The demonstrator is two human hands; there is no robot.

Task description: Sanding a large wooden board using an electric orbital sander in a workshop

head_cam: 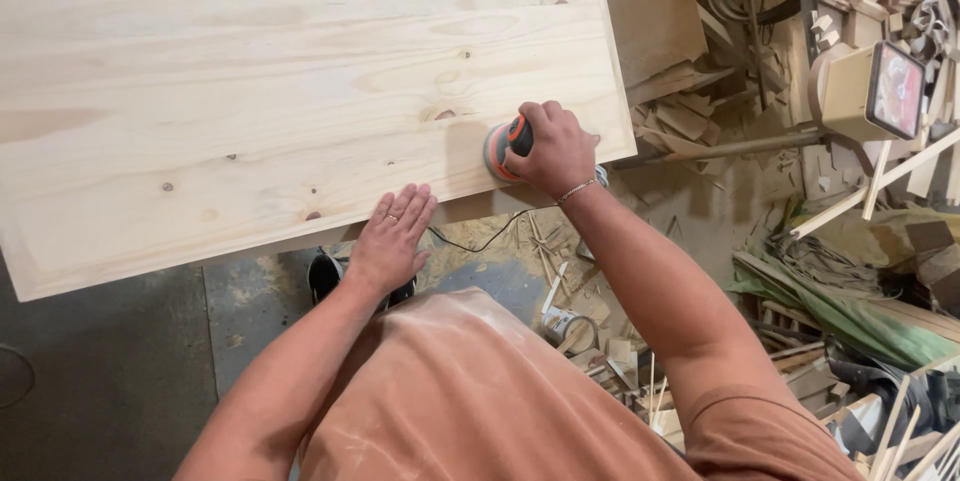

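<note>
Right hand (556, 153) wrapped over orange-grey sander (506, 147), pressing it flat on pine panel (300, 91) near its lower-right corner, centre-right of frame. Left hand (392, 233) open, palm down, fingers spread on panel's near edge, holding nothing, likely steadying the board against vibration. Thin black cord (480, 241) hanging below the edge. Offcuts and scrap (700, 121) piled on floor, right side of frame.

Pine panel (300, 91) under the flat left hand's fingers (405, 211) looks like pale, matt, smooth knotty wood. The sander (507, 146) inside the right hand's fingers (545, 136) is grey-orange plastic; the offcuts (690, 121) beyond are rough.
</note>
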